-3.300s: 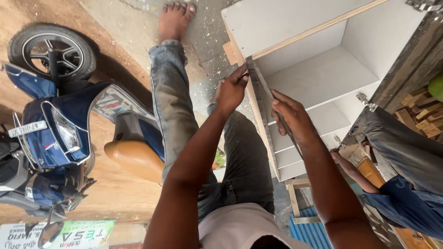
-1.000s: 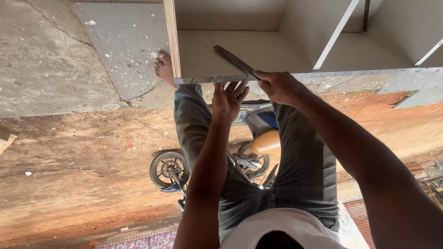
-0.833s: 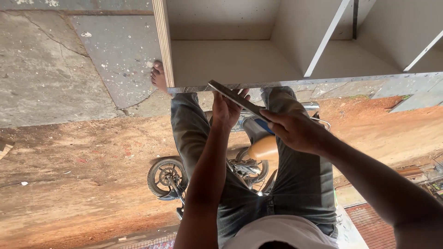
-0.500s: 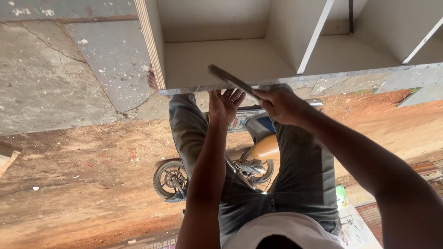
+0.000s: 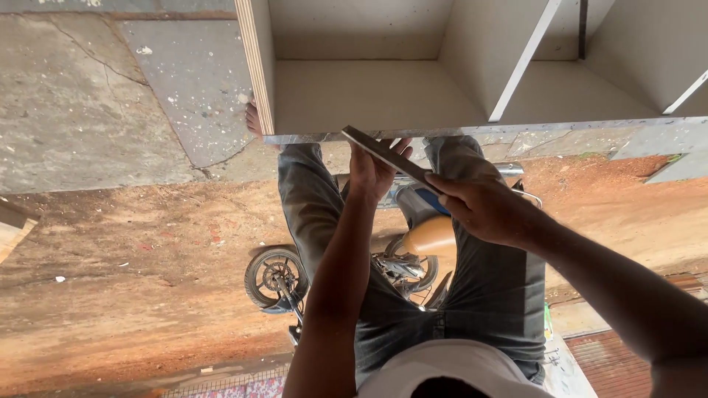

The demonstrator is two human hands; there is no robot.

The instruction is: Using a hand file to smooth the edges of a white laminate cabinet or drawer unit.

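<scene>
Flat dark file point(image 5: 383, 156), long and thin, laid slantwise against the front edge of the pale plywood cabinet point(image 5: 369, 96). My right hand point(image 5: 483, 208) grips its near end, fingers closed around it; my left hand point(image 5: 372, 173) steadies the far end, fingers seemingly curled under. Below: cracked concrete point(image 5: 110, 110), red dirt point(image 5: 133, 280), a parked motorbike point(image 5: 398, 258).

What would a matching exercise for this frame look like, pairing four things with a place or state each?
Things:
1. flat file
2. left hand
3. right hand
4. motorbike

Places or states:
A. grips the tool's near end
B. parked on the red dirt below
C. laid across the cabinet's front edge
D. supports the tool's far end from beneath

Pairs: 1-C, 2-D, 3-A, 4-B
</scene>
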